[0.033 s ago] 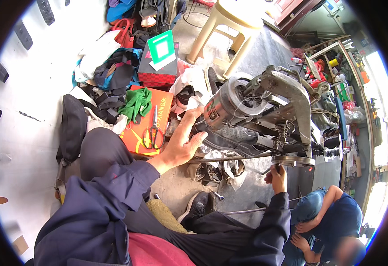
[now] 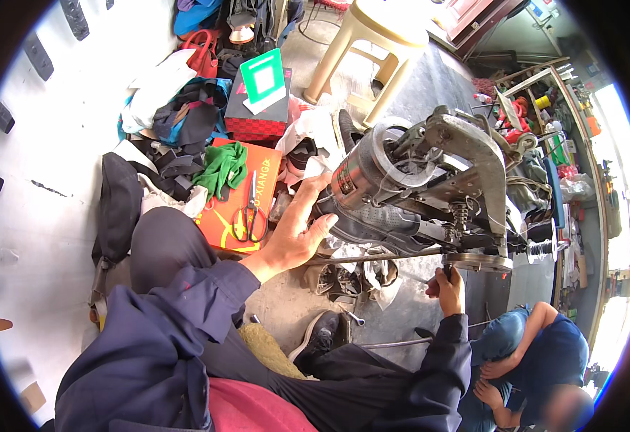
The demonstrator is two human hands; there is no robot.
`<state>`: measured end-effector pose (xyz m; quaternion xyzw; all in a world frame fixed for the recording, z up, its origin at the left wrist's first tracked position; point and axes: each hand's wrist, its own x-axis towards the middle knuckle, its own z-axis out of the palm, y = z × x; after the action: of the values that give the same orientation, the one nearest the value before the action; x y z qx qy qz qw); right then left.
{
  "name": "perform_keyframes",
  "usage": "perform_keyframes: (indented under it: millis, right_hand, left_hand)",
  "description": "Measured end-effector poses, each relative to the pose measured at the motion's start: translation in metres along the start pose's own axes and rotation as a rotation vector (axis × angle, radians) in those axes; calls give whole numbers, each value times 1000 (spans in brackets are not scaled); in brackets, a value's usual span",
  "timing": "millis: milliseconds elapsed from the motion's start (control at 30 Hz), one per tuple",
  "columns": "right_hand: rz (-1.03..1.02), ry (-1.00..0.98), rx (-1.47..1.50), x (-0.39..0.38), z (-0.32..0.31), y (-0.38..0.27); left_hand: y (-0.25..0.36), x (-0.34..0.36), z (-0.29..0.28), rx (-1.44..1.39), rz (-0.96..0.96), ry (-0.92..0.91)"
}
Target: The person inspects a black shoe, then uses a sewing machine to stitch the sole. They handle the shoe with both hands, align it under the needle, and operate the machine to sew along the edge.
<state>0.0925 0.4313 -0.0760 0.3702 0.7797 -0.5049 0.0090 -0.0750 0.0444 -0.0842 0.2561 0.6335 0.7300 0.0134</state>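
A black shoe (image 2: pixel 376 225) sits under the round head of a hand-cranked sewing machine (image 2: pixel 466 155). My left hand (image 2: pixel 292 234) holds the shoe's near-left end, its thumb and forefinger on either side; the other fingertips are hidden. On the machine's right side, below its flat wheel (image 2: pixel 479 262), my right hand (image 2: pixel 450 291) is closed round a small dark crank handle (image 2: pixel 447 271). Thread runs loosely about the machine head, and a spool (image 2: pixel 541 250) stands at its right.
Scissors (image 2: pixel 250 209) and a green cloth (image 2: pixel 221 169) lie on an orange box (image 2: pixel 237 234) at left. A cream stool (image 2: pixel 383 36) stands behind. Another person (image 2: pixel 545 353) sits close at lower right. Worn shoes (image 2: pixel 336 281) lie on the floor below the machine.
My right hand and the crank handle have shifted very slightly. My left hand and the shoe look the same.
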Motion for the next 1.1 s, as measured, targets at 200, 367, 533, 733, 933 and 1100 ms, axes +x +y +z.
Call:
perform_keyframes:
  millis: [200, 367, 533, 733, 933, 1100]
  right_hand:
    - [-490, 351, -118, -40, -50, -64]
    - [-329, 578, -82, 12, -89, -5]
    - [-31, 243, 53, 29, -30, 36]
    - [-276, 18, 89, -37, -2, -52]
    - [-369, 607, -89, -17, -75, -52]
    - [-211, 540, -33, 26, -71, 17]
  left_hand:
    - [2, 0, -1, 48, 4, -10]
    - [14, 2, -5, -136, -141, -38]
    - [20, 8, -13, -168, -286, -109]
    - [20, 4, -15, 3, -208, -138]
    - [25, 5, -19, -91, -360, -226]
    - [22, 11, -16, -116, -237, -230]
